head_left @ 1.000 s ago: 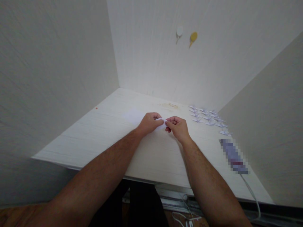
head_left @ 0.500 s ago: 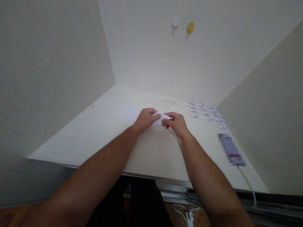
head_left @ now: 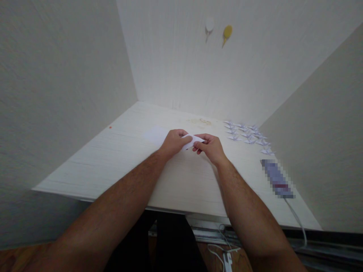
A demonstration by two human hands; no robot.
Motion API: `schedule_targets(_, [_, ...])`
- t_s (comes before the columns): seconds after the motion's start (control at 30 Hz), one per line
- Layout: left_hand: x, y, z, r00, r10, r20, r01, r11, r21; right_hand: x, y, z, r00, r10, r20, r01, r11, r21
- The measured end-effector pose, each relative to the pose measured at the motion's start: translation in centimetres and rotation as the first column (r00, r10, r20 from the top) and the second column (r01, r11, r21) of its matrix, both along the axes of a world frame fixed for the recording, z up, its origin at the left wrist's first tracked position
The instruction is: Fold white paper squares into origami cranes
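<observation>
Both my hands meet over the middle of a white table (head_left: 119, 162). My left hand (head_left: 174, 141) and my right hand (head_left: 211, 147) each pinch one end of a small folded piece of white paper (head_left: 193, 141), held just above the tabletop. The fingers of both hands are curled tight on it. A flat white sheet (head_left: 155, 135) lies on the table just behind my left hand.
Several small folded paper cranes (head_left: 248, 135) lie in rows at the back right of the table. A blurred-out flat device (head_left: 277, 178) with a white cable (head_left: 297, 221) lies by the right wall. Walls close in on three sides; two hooks (head_left: 217, 32) hang on the back wall.
My hands and the paper have barely shifted on the table; my right fingers have worked slightly along the paper. The view tilted up a little one second ago.
</observation>
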State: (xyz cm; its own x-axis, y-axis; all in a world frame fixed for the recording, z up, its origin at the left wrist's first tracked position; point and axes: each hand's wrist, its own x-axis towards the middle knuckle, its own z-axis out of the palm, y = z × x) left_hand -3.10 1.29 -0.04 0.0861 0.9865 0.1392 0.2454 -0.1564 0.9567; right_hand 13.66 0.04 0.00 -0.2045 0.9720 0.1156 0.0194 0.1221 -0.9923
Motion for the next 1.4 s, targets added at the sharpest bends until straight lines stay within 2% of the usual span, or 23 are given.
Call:
schedule_targets(0.17, [0.09, -0.01, 0.09, 0.998, -0.002, 0.064, 0.004, 0.999, -0.042, 0.02, -0.01, 0.02, 0.999, 0.017, -0.035, -0.017, 1.0, 0.002])
schedule_targets(0.37, [0.11, 0.02, -0.04, 0.997, -0.003, 0.072, 0.005, 0.999, -0.037, 0.14, 0.06, -0.07, 0.999, 0.036, -0.034, -0.036, 0.999, -0.003])
schedule_targets(0.6, [-0.23, 0.37, -0.42, 1.0, -0.005, 0.015, 0.005, 1.0, 0.014, 0.28, 0.24, -0.26, 0.998, 0.05, -0.042, -0.05, 0.999, -0.001])
schedule_targets(0.87, [-0.5, 0.39, -0.04, 0.998, -0.012, -0.066, 0.014, 1.0, 0.025, 0.29, 0.39, -0.5, 0.999, 0.043, -0.028, -0.043, 0.999, -0.015])
schedule_targets(0.97, [-0.46, 0.25, 0.16, 0.995, -0.007, -0.103, 0.012, 0.999, 0.043, 0.14, 0.25, -0.39, 1.0, 0.019, -0.007, -0.019, 0.999, -0.027])
schedule_targets(1.17, [-0.05, -0.03, 0.38, 0.99, -0.01, -0.143, 0.024, 0.995, 0.097, -0.3, -0.03, -0.26, 0.989, -0.105, 0.101, 0.108, 0.994, -0.03])
schedule_targets(1.4, [-0.22, 0.11, 0.35, 0.994, 0.029, -0.101, -0.019, 0.994, 0.104, -0.35, 0.25, -0.27, 0.988, -0.157, 0.015, 0.157, 0.985, -0.07])
